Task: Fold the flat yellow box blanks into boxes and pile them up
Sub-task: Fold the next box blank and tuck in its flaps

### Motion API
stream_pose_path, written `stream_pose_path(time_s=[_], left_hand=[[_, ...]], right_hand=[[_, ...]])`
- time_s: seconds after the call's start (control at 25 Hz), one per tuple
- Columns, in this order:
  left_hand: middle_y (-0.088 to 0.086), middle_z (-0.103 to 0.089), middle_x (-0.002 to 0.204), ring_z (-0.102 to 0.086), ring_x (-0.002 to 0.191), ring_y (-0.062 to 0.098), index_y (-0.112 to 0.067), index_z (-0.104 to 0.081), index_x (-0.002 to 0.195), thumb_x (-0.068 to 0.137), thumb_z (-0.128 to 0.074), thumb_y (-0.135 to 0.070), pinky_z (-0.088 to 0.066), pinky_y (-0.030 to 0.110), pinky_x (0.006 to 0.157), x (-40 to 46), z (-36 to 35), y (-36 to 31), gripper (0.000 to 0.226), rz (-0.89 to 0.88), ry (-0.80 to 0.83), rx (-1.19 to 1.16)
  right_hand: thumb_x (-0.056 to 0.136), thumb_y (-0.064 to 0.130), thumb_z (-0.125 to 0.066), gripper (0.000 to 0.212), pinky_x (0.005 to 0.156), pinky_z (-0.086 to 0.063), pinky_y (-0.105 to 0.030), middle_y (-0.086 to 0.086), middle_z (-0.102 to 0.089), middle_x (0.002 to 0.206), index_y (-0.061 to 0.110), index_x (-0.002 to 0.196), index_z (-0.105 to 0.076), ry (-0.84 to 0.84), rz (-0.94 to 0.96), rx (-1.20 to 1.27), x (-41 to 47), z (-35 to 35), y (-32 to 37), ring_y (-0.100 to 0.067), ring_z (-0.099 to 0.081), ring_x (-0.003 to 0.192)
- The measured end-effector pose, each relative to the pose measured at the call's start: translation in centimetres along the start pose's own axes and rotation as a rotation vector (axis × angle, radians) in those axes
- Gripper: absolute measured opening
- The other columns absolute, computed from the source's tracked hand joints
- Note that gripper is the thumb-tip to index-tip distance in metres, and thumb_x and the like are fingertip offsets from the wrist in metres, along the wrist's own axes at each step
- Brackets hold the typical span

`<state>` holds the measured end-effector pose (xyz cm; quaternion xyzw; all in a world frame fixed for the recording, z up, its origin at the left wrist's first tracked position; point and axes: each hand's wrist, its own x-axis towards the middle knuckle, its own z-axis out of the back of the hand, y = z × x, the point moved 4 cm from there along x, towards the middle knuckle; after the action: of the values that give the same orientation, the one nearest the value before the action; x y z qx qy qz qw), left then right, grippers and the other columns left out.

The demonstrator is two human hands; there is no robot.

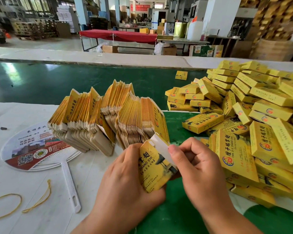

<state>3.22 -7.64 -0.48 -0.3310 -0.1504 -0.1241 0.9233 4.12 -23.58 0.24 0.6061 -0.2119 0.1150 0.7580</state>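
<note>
Both hands (125, 174) (198, 168) in tight grip around one box blank (156, 166), long axis perhaps up-right.

Both forearms reach in from the near edge, bare. The left hand (125, 176) curls round a yellow box blank (155, 166), fingers wrapped beneath it. The right hand (198, 168) – knuckles up, fingers bent – pinches its white flap with thumb and forefinger.

Two hands (159, 174), one fan (35, 149), two rubber bands (24, 200), countless yellow boxes (254, 115).
</note>
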Motion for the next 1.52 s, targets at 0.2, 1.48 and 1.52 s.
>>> stream_pose_path(time_s=[0.2, 1.48, 1.52], left_hand=[[-0.028, -0.046, 0.084, -0.051, 0.070, -0.002, -0.044, -0.032, 0.112, 0.054, -0.065, -0.070, -0.032, 0.008, 0.057, 0.0, 0.1, -0.2, 0.072, -0.012, 0.016, 0.076], [-0.005, -0.052, 0.143, -0.048, 0.134, 0.020, -0.017, -0.065, 0.125, 0.061, -0.084, -0.051, -0.044, 0.041, 0.106, 1.8, 3.0, 1.7, 0.075, -0.212, 0.429, -0.771], [-0.007, -0.057, 0.139, -0.050, 0.132, 0.018, -0.019, -0.070, 0.118, 0.058, -0.087, -0.045, -0.043, 0.038, 0.106, 2.0, 3.1, 1.7, 0.068, -0.233, 0.408, -0.739]], right_hand=[[0.084, 0.038, -0.067, 0.019, 0.045, -0.048, -0.053, -0.010, -0.058, 0.059, 0.021, 0.074, -0.067, 0.058, -0.031, 0.005, 0.1, 0.0, 0.3, -0.032, -0.054, 0.054], [0.090, 0.011, -0.064, 0.021, 0.051, -0.051, -0.026, -0.010, -0.063, 0.066, 0.012, 0.070, -0.070, 0.036, -0.467, 0.302, 1.8, 0.9, -2.5, -0.016, -0.060, 0.058], [0.089, 0.011, -0.064, 0.022, 0.048, -0.049, -0.024, -0.010, -0.061, 0.065, 0.014, 0.068, -0.070, 0.062, -0.508, 0.357, 1.7, 0.6, -2.5, -0.014, -0.058, 0.056]])
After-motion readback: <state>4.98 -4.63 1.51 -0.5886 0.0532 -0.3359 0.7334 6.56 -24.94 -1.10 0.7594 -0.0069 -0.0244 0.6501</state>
